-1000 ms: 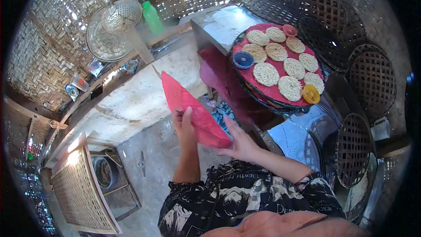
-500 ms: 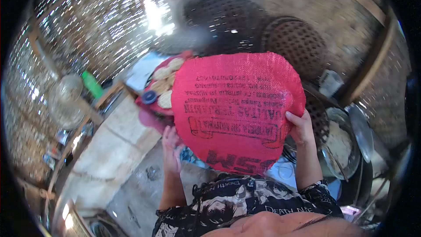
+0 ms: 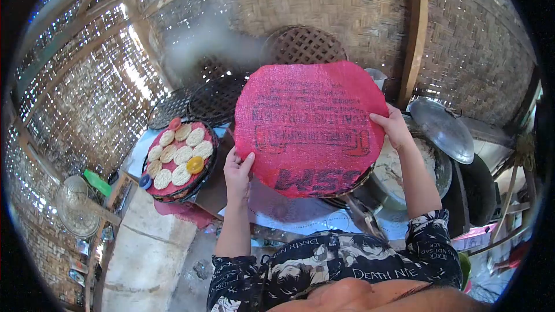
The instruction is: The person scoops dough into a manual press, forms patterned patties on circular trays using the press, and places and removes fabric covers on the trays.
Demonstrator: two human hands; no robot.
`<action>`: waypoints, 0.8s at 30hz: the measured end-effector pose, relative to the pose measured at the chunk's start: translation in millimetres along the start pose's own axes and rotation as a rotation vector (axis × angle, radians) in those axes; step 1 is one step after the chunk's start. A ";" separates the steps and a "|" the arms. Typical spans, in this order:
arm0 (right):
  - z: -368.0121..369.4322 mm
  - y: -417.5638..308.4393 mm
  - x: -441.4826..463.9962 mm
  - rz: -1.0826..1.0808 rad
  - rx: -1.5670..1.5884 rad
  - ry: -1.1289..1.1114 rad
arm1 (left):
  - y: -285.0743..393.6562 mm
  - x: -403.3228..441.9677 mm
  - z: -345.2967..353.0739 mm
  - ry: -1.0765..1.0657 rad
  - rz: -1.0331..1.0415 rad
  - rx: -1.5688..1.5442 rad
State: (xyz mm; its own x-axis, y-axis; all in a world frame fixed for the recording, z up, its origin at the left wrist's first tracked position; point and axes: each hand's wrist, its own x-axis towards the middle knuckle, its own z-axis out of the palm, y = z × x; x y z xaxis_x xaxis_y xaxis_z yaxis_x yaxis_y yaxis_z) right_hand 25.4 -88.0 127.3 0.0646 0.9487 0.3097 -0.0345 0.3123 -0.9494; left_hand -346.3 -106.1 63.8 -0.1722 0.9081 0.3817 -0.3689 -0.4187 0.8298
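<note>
A round red woven sheet (image 3: 312, 121) with dark printing is spread flat between my two hands. My left hand (image 3: 237, 173) pinches its lower left edge, thumb on top. At its right edge my right hand (image 3: 393, 127) grips it the same way. Part of a woven rim shows beneath the sheet's lower right edge. To the left, a round tray (image 3: 210, 175) lined with red cloth bears several pale noodle-like discs (image 3: 182, 155), a yellow ring (image 3: 195, 164) and a blue ring (image 3: 145, 181).
Right of the sheet is a large pan (image 3: 442, 176) of pale mixture, with a metal lid (image 3: 442, 130) behind it. Lattice trays (image 3: 306, 46) lean at the back wall. A strainer (image 3: 78, 205) and green bottle (image 3: 97, 182) are at the left.
The red sheet has opened from folded to flat, and my right hand has taken its right edge. My left hand now holds the left edge. The view has swung right, toward the pan.
</note>
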 end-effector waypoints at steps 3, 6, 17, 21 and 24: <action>-23.9 7.2 6.0 0.013 -0.068 0.049 | -18.0 6.8 16.6 0.024 -0.019 0.051; -38.4 2.2 15.9 -0.017 -0.060 0.052 | -28.0 19.3 24.3 0.042 -0.008 0.008; -60.3 24.7 42.7 -0.380 -0.087 -0.155 | -41.3 52.6 3.0 -0.043 0.180 0.020; -70.0 60.0 39.8 -0.325 -0.283 -0.168 | -76.3 63.2 -25.4 -0.132 0.208 0.277; -76.1 89.3 33.9 -0.324 -0.592 -0.157 | -105.8 61.3 -35.8 -0.118 0.233 0.697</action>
State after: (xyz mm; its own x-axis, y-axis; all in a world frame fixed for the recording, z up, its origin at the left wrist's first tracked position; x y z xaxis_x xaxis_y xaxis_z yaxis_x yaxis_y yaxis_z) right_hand 100.4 -31.8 49.0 -0.1673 0.8221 0.5442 0.5149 0.5436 -0.6629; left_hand -350.5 -6.2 -15.3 -0.0618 0.8065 0.5881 0.3369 -0.5378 0.7729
